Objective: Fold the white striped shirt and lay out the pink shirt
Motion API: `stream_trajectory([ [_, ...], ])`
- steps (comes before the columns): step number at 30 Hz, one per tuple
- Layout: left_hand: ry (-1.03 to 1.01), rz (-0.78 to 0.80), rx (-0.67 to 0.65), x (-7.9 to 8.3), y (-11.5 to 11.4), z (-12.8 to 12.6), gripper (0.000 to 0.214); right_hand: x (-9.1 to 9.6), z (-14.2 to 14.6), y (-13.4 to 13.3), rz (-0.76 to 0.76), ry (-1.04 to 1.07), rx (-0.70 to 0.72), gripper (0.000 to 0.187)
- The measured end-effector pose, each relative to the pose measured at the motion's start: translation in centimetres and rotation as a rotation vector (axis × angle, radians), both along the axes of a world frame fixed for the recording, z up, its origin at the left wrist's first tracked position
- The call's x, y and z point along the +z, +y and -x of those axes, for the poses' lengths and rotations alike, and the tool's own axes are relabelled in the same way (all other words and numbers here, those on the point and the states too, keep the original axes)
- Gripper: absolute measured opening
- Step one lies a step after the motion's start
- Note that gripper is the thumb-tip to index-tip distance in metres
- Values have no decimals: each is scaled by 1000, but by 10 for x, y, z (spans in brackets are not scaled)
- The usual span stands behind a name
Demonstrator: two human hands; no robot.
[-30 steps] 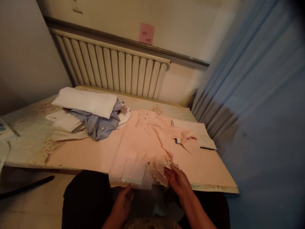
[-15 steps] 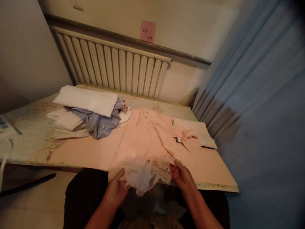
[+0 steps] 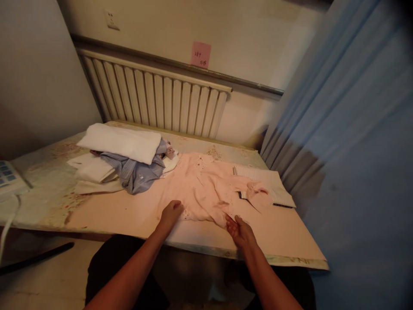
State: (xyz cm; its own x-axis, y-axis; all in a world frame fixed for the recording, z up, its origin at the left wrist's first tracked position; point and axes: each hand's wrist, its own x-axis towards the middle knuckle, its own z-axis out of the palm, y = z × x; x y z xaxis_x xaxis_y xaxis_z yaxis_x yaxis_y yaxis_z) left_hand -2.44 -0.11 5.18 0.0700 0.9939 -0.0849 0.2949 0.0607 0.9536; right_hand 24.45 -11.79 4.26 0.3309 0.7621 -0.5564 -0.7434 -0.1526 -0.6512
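Note:
A pale pink garment (image 3: 206, 191) with lace trim lies on the pink-covered table (image 3: 122, 211), its lower part folded up onto itself. My left hand (image 3: 171, 213) rests closed on the garment's near left corner, gripping the fold. My right hand (image 3: 240, 230) sits at the near right corner, fingers pinched on the cloth's edge. One sleeve (image 3: 256, 191) stretches to the right over a striped folded cloth (image 3: 274, 185).
A pile of folded white and blue striped clothes (image 3: 124, 157) lies at the table's back left. A radiator (image 3: 155, 101) runs along the wall behind. A blue curtain (image 3: 348, 129) hangs at the right. A white device (image 3: 9, 178) sits at far left.
Both hands lifted the garment's hanging hem from below the table edge and folded it up onto the tabletop. The camera tilted slightly.

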Motion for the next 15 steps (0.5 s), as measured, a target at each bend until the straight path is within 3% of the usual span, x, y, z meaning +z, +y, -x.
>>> stream_trajectory([
  [5, 186, -147, -56, -14, -6, 2, 18, 14, 3, -6, 23, 18, 19, 12],
  [8, 248, -236, -90, -21, -10, 3, 16, 30, 3, -20, -68, -17, 32, 7],
  [12, 312, -291, -101, -27, -11, 2, 17, 45, -3, -49, -148, -116, 70, 25],
  [15, 366, -273, -65, -27, -8, -1, 17, 41, -9, -71, -145, -241, 218, 34],
])
